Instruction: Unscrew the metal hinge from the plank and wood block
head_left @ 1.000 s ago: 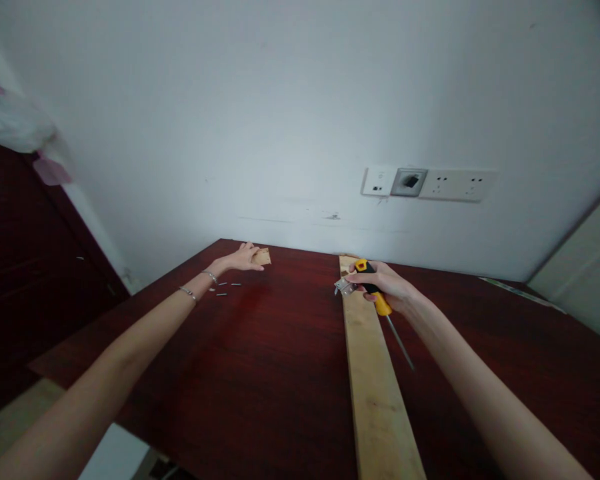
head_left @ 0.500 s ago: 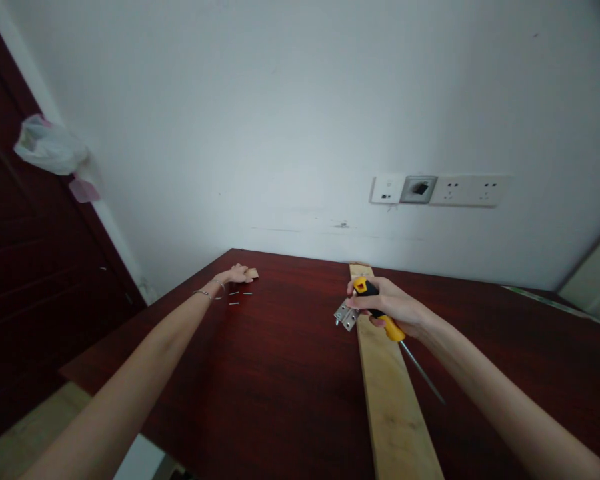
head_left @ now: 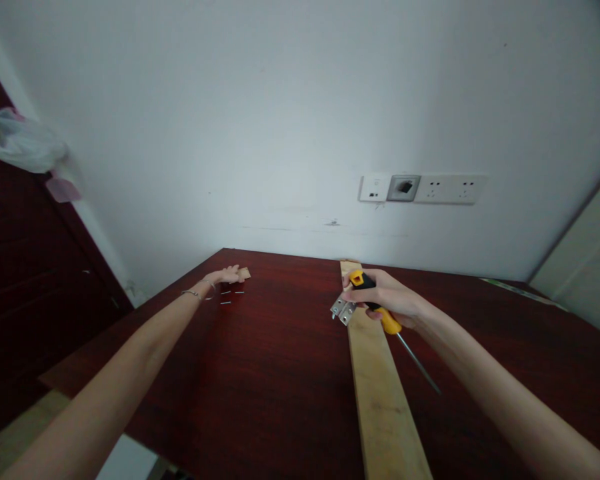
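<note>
At the table's far left corner my left hand (head_left: 227, 275) has its fingers closed around a small pale wooden block (head_left: 245, 273), which rests on the table. Close by that hand lie several small screws (head_left: 225, 303). My right hand (head_left: 390, 295) grips a yellow and black screwdriver (head_left: 391, 324), its metal shaft pointing down and toward me. The same hand pinches a silver metal hinge (head_left: 343, 310) with a screw sticking out of it. Beneath the right hand is a long wooden plank (head_left: 385, 400), partly covered by the hand and hinge.
The dark red table (head_left: 280, 373) meets a white wall with a row of sockets (head_left: 423, 189). A thin flat strip (head_left: 520, 292) lies at the back right. On the left, a plastic bag (head_left: 25, 141) hangs by a dark red door (head_left: 20, 280).
My view has turned slightly to the right, so the scene sits further left. Both hands keep their holds and have hardly moved relative to the table.
</note>
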Demonstrator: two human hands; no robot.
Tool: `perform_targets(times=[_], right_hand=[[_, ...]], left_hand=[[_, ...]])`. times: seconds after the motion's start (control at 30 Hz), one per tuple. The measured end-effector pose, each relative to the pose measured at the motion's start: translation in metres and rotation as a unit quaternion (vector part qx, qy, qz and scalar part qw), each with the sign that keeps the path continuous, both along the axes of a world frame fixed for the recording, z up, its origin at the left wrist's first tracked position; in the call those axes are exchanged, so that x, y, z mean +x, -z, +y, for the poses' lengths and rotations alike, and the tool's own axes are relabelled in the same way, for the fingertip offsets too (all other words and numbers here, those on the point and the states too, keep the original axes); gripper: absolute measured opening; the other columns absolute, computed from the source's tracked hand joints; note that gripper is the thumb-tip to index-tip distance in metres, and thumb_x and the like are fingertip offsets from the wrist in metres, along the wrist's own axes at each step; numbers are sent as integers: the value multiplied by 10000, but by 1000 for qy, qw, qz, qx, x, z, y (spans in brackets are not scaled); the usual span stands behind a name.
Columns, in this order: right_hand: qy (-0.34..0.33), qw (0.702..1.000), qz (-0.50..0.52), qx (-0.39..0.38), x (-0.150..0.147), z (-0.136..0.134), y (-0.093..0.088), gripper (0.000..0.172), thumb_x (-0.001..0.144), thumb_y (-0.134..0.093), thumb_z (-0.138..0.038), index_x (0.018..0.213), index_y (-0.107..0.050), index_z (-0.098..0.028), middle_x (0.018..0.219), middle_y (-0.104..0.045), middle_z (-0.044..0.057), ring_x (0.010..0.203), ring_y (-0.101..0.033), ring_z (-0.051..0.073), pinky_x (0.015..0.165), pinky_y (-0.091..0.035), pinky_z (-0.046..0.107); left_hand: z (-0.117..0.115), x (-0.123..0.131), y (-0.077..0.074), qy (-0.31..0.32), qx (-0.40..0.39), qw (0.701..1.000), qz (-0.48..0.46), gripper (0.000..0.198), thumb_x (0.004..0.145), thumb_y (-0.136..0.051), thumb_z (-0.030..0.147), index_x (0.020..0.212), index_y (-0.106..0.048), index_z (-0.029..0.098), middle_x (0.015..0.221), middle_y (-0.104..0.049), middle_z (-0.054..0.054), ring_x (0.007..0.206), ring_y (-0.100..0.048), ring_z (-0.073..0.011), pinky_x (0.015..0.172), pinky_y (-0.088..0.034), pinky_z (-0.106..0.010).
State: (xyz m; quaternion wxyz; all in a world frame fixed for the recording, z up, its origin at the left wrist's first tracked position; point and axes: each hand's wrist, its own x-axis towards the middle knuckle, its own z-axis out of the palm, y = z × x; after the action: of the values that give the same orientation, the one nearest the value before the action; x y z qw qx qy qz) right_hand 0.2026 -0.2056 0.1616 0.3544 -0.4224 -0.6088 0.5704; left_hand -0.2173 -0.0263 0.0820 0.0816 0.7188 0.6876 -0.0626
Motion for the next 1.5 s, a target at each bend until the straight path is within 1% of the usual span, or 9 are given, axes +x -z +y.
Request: perform_targets(times=[0.13,0.33,0.4,0.5,0.6,0.7,1.1,1.33,1.5], right_hand=[[16,1000,4,14,5,2,-5,376,549,-824,-286,808,-572,-183,689,-546,-5,533,-417,69,328,-234,155],[30,999,10,17,1,4,-7,388,548,-830,-309,799,-562,-182,666,-541,-18,506,-391,56,330,-235,155],[32,999,15,21,-3,3,-6,361,555,-818,-294,787,-564,-185,653,-537,-20,511,-402,63,332,-234,159],[32,999,20,16,-10,0,-5,336,562,-802,-282,781,-567,-185,638,-537,-18,513,-411,69,335,-235,163],[35,999,30,9,-16,-4,-2,349,562,-802,-290,789,-558,-186,635,-536,-20,499,-404,64,330,-237,163],[39,999,36,13,-18,-9,-1,363,565,-801,-303,796,-546,-186,614,-520,-31,483,-398,59,324,-243,163],[30,998,44,17,-17,-13,3,361,584,-791,-273,815,-529,-181,613,-507,-52,469,-382,38,324,-260,138],[27,999,25,37,-23,-7,10,295,614,-761,-258,799,-543,-186,597,-511,-59,463,-386,45,315,-274,140],[58,997,4,46,-26,-3,10,282,604,-739,-231,804,-543,-196,616,-523,-56,478,-399,54,308,-277,137]], left_hand=[[-3,10,-23,30,27,998,-52,839,686,-623,399,1403,-368,48,1438,-398,-234,1338,-344,-384,1057,-323,-444],[-37,75,-56,163,35,968,-188,465,814,-527,310,1254,-545,160,1283,-599,-86,1146,-571,-194,970,-440,-321],[-68,105,-62,240,9,905,-351,414,808,-592,305,1186,-579,137,1205,-638,-113,1066,-615,-193,942,-470,-354],[-122,146,-65,302,-43,828,-471,435,768,-687,254,1175,-585,138,1131,-663,-112,1005,-634,-181,930,-490,-388],[-164,173,-66,323,-56,783,-529,514,735,-736,194,1217,-566,143,1084,-664,-100,955,-630,-167,915,-505,-398],[-184,185,-65,313,-75,761,-563,509,734,-728,136,1215,-562,162,1077,-660,-87,916,-633,-156,902,-509,-398],[-188,191,-54,291,-41,727,-621,411,782,-693,142,1121,-462,164,849,-677,-22,782,-666,-132,772,-519,-300],[-191,191,-55,262,-34,742,-617,182,756,-704,152,881,-575,123,867,-673,-42,819,-656,-132,829,-508,-307],[-189,189,-51,240,-44,735,-632,225,738,-716,146,936,-614,114,911,-683,-59,861,-658,-141,864,-499,-320]])
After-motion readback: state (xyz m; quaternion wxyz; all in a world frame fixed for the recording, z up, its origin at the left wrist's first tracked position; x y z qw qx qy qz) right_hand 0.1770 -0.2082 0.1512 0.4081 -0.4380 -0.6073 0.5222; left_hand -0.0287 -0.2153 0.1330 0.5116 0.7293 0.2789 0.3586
